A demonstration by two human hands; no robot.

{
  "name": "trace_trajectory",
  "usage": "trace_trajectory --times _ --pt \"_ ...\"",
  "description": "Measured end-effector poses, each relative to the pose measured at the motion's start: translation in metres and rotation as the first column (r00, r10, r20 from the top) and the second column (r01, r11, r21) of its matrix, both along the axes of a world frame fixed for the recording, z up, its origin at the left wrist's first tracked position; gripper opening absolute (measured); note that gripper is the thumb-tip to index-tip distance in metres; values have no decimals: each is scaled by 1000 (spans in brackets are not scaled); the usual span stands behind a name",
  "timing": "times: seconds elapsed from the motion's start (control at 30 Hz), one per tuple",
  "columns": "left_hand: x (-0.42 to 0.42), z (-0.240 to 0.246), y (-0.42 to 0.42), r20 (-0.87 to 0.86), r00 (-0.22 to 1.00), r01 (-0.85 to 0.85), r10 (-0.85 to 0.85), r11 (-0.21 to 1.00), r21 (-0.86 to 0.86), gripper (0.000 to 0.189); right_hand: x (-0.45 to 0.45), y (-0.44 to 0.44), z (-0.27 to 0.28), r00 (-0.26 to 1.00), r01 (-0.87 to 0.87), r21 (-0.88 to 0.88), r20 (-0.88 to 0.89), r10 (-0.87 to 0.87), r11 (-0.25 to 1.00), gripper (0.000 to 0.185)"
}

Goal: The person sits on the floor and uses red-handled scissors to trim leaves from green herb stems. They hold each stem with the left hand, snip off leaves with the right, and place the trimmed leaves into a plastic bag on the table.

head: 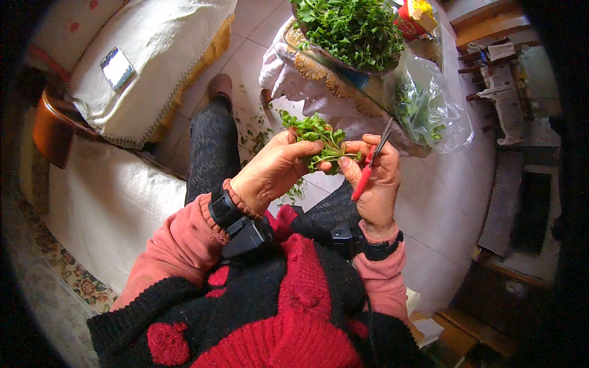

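Observation:
A small bunch of leafy greens (322,133) is held between my two hands, above my lap. My left hand (276,161) grips its leafy side, thumb on top. With thumb and fingertips, my right hand (377,179) pinches the stem end, and a pair of red-handled scissors (364,180) also rests in that hand, blades pointing up and away from the greens. Beyond my hands, a large heap of similar greens (354,32) fills a container on a cloth-draped table. A clear plastic bag (432,108) with some greens inside lies at the table's near right corner.
Plant scraps (257,135) are scattered on the tiled floor between my legs. To the left, a smartphone (117,68) lies on a cloth-covered seat (152,37). A red and yellow package (416,18) stands behind the bag. Dark furniture is at the far right.

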State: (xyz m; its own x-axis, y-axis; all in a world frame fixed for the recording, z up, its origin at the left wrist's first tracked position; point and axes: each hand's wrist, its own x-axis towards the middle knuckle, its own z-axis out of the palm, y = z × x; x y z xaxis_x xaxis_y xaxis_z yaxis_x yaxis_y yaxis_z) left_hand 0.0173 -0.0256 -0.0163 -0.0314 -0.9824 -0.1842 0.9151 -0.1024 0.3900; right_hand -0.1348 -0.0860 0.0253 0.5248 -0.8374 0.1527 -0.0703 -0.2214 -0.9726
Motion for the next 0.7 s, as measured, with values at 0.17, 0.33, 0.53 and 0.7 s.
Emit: trace_trajectory --times 0.17,0.33,0.53,0.7 --pt "-1 -2 3 43 999 26 -28 999 47 25 -1 2 -6 994 54 153 89 -68 987 42" --pt "15 -10 7 158 987 -32 11 991 127 27 -8 -4 -1 977 115 306 135 -162 945 33" --pt "38 -9 14 378 894 -312 241 940 140 26 -12 -9 -4 957 164 306 183 -227 938 33" --pt "25 11 16 704 651 -156 284 958 -242 14 -12 -5 -7 977 133 288 125 -175 948 36"
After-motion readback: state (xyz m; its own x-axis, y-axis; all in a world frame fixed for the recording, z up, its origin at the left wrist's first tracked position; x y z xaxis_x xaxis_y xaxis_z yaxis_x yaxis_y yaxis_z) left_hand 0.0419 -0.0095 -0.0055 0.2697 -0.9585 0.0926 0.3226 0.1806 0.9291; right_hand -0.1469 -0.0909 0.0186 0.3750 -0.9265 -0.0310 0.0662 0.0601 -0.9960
